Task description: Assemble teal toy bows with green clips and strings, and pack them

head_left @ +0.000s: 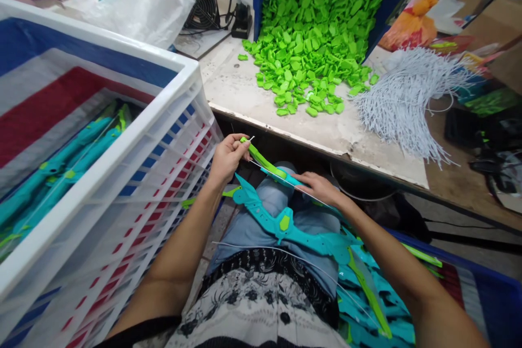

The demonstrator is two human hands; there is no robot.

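Observation:
A teal toy bow (285, 228) with green limbs lies across my lap. My left hand (228, 159) pinches the tip of its green limb (265, 160) together with the end of a thin white string (285, 180). My right hand (322, 187) rests closed on the bow a little further along, where the string runs past its fingers. A second white string (261, 250) trails over my lap below the bow.
A white crate (122, 136) on my left holds several finished teal bows (61, 168). The worktable (253, 98) ahead carries a heap of green plastic parts (314, 38) and a bundle of white strings (403, 98). More teal bows (367, 293) lie in a blue bin at my right.

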